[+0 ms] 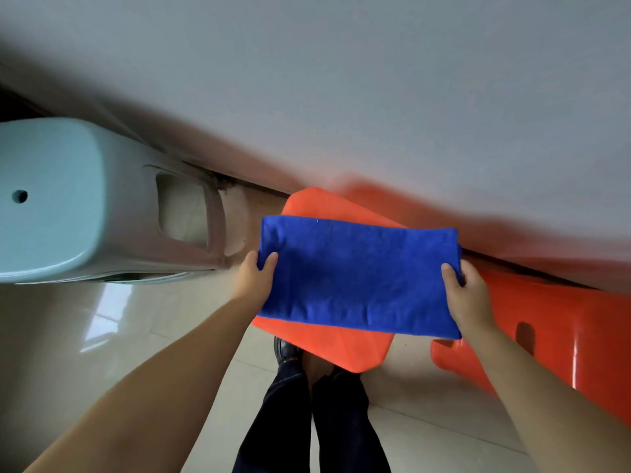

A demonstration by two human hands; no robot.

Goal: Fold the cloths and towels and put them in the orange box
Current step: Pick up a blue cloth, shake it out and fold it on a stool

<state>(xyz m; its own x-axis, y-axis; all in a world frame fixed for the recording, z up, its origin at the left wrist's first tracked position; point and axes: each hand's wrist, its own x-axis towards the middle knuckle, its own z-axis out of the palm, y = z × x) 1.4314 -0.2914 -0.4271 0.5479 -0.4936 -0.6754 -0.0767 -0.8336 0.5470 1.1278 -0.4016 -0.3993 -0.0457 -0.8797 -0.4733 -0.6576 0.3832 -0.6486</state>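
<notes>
Single head-worn wide-angle view, facing steeply down and forward from close above both hands, taking in the floor (102, 336), the wall (375, 80) base ahead and the wearer's legs (317, 421) below.

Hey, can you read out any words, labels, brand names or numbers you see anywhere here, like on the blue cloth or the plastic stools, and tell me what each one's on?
No readable text in this view.
Blue cloth, held by the left hand and right hand: plain, only a tiny white speck near its top edge, no label showing.
Orange stool under the cloth: no marking.
Pale blue stool: just a hole in the seat, no lettering.
</notes>
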